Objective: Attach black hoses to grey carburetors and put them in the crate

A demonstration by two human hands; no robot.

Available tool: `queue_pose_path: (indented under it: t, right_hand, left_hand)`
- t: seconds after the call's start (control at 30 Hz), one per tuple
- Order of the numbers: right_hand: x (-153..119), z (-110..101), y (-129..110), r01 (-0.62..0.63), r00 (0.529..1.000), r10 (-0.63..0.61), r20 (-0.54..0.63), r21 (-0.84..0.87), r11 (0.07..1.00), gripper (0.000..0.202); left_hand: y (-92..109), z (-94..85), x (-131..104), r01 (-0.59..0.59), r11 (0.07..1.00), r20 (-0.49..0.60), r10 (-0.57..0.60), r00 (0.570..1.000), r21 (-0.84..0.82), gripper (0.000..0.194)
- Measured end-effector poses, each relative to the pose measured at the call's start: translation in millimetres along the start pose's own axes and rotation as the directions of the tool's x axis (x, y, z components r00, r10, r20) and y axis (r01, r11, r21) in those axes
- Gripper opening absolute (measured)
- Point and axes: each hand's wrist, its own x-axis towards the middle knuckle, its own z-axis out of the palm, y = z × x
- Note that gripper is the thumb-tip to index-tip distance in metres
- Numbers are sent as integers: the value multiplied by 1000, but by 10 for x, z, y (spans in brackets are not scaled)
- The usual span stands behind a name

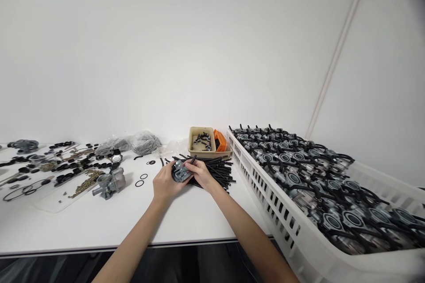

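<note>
My left hand (166, 182) is wrapped round a small grey metal carburetor (180, 171), held just above the table. From the other side, my right hand (201, 173) pinches a short black rubber hose (193, 159) at the carburetor's upper right. Whether the hose is seated on the carburetor is hidden by the fingers. Behind and under both hands lies a loose pile of black hoses (222, 169). A second carburetor (110, 183) stands on the table to the left, apart from my hands.
A white crate (282, 210) full of carburetors with hoses stands at right. Behind the hose pile are a beige tray (191, 141) and an orange basket (223, 141). Black rings (140, 183), brass fittings (88, 182) and a bag of grey parts (145, 142) lie at left.
</note>
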Motion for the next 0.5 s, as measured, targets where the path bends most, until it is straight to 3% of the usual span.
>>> queue_pose_path:
  t: [0.27,0.5]
  right_hand:
    - [-32,-50,-57,-29,991,18,130,78,997,30]
    - [-37,-36,-29,16,991,-23,130,49,999,33]
  left_hand:
    - [20,-23,13,73,997,22,-72,997,-16,68]
    - [15,-26,19,52,999,14,-52,999,-4,69]
